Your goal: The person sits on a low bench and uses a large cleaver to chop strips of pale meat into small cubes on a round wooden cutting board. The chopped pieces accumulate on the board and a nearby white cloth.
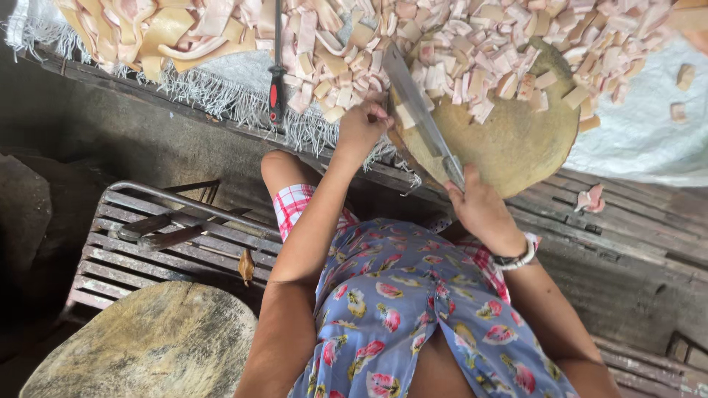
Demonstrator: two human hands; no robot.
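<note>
My right hand (481, 208) grips the handle of a large cleaver (417, 107), whose blade lies flat across the near edge of a round wooden chopping block (516, 144). My left hand (361, 127) is closed, fingers curled at the block's left edge, touching small pale cut pieces (442, 70). A heap of these pinkish-cream cubes covers the far half of the block and the white sheet beyond. Whether the left hand holds a piece is hidden by the fingers.
Long uncut pale strips (155, 33) lie at the far left on a white woven sheet (221, 81). A red-handled sharpening steel (276, 81) lies beside them. A slatted wooden rack (140, 250) and a round stone-like slab (147, 346) sit low left. One stray piece (592, 197) rests on planks.
</note>
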